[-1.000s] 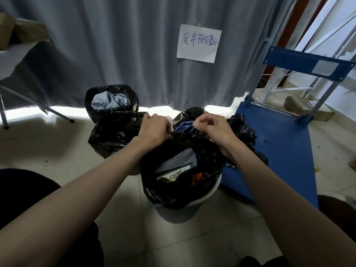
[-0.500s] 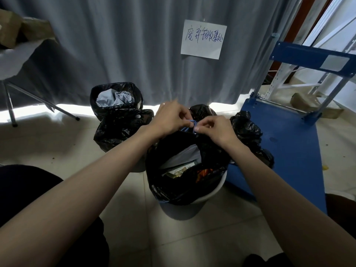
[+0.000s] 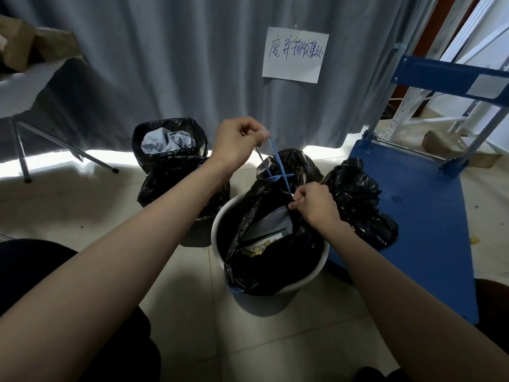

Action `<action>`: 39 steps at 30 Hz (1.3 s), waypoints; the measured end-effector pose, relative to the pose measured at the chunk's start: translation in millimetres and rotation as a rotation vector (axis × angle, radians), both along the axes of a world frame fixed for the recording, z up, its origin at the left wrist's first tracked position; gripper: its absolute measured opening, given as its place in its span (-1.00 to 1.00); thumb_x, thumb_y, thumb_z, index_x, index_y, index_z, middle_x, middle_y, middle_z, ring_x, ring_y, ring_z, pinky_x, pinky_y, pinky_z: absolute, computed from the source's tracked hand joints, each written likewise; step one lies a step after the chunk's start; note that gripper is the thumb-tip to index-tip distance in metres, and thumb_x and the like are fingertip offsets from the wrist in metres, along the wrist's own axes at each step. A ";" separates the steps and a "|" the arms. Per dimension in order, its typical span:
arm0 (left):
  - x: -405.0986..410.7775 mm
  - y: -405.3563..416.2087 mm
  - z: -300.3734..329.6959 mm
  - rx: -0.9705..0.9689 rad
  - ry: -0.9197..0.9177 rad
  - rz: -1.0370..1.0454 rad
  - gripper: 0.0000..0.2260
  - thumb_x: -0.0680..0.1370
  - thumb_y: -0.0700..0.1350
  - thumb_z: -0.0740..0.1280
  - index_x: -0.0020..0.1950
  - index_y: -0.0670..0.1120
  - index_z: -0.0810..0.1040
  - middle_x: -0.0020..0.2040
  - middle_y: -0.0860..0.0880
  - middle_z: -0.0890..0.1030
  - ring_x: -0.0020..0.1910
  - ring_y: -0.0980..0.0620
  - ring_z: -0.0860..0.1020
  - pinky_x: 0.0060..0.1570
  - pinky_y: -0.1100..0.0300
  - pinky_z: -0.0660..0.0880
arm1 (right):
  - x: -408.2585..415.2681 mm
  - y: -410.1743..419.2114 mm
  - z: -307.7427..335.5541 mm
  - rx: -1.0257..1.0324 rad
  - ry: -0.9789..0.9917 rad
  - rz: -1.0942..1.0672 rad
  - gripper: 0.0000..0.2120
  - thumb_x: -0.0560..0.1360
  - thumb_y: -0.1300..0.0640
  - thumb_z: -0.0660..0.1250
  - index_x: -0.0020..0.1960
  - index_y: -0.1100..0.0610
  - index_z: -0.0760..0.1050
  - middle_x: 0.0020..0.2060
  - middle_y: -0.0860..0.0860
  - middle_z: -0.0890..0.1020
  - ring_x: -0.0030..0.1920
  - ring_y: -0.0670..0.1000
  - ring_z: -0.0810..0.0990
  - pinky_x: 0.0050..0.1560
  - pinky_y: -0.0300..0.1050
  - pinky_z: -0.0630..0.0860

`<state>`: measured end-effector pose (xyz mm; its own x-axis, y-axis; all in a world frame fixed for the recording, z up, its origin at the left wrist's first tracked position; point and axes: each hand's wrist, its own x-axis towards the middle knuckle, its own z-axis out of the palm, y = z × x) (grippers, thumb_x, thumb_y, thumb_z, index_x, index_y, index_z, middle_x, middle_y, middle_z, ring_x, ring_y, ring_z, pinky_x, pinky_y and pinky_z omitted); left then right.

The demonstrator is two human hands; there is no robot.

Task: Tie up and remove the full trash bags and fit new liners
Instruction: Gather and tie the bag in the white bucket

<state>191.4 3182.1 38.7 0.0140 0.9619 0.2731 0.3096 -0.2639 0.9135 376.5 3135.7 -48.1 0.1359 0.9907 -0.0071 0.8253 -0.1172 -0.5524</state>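
Observation:
A full black trash bag (image 3: 264, 255) sits in a white bin (image 3: 220, 219) in the middle of the floor. Paper and packaging show through its half-closed mouth. A blue drawstring (image 3: 278, 164) runs out of the bag's gathered top. My left hand (image 3: 239, 142) is raised above the bag and pinches one end of the string. Lower, by the bag's right side, my right hand (image 3: 311, 204) pinches the other end. The string is taut between them and crosses at a knot near the bag's neck.
A second bin with a black liner (image 3: 169, 161) full of paper stands behind left. Two tied black bags (image 3: 358, 197) lie beside a blue platform cart (image 3: 421, 216) on the right. A grey curtain with a paper sign (image 3: 296, 55) hangs behind. Folding table legs (image 3: 22, 150) stand left.
My hands were together at the bag's mouth; they have pulled apart, the left up and the right down, drawing the blue string out and the bag's top closed off the bin's rim.

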 end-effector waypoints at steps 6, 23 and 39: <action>8.2 -4.4 7.0 0.026 -0.007 -0.135 -0.94 0.46 -0.16 0.47 -0.20 -0.05 0.65 -0.38 0.00 0.57 -0.33 0.07 0.50 -0.19 0.18 0.50 | 0.3 3.1 -1.7 -0.005 0.073 0.026 -0.76 0.35 0.09 0.56 -0.30 0.02 0.49 -0.33 -0.02 0.55 -0.22 0.06 0.59 -0.16 -0.05 0.51; 2.8 -13.5 -56.1 0.060 0.464 -0.122 -0.89 0.33 -0.04 0.45 -0.16 0.03 0.67 -0.28 0.07 0.62 -0.34 0.19 0.53 -0.22 0.24 0.46 | -19.2 9.3 25.6 0.193 0.733 0.054 -0.56 0.67 0.02 0.13 -0.25 0.17 0.59 -0.44 0.08 0.56 -0.50 -0.03 0.50 -0.47 -0.25 0.46; 14.0 -13.4 -61.7 0.124 0.881 -0.250 -0.87 0.41 0.03 0.49 -0.13 0.01 0.67 -0.21 0.08 0.64 -0.15 0.02 0.57 -0.06 0.11 0.45 | -12.0 7.1 25.7 0.246 0.506 -0.026 -0.52 0.67 -0.04 0.08 -0.37 0.11 0.38 -0.46 0.00 0.48 -0.47 -0.11 0.42 -0.36 -0.28 0.37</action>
